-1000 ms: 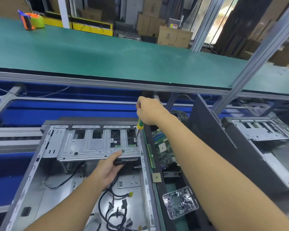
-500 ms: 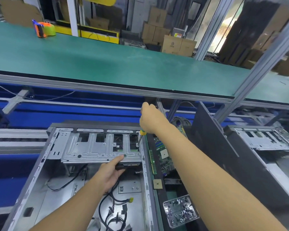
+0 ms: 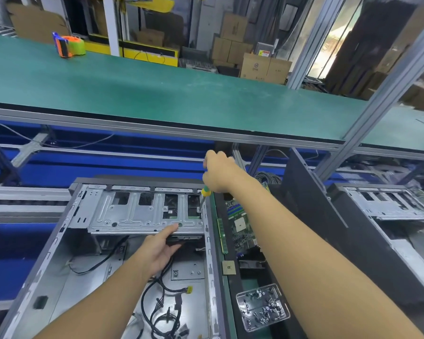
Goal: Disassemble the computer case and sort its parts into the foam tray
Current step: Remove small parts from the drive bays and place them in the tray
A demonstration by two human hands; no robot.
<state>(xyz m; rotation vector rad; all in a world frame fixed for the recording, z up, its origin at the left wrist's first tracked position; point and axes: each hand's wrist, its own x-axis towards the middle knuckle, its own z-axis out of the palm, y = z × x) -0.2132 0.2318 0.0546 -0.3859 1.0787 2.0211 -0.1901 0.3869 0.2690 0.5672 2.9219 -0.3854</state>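
Bare left hand (image 3: 157,250), bare right hand (image 3: 218,173); both forearms uncovered up to frame edge.

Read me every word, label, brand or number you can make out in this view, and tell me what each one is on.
No text here is legible.
Cardboard box: round printed logo, too blurred to read.
Sticker on the grey panel behind the boxes: red and yellow, too small to read.
Motherboard: markings too small to read.
Chip: no readable marking.
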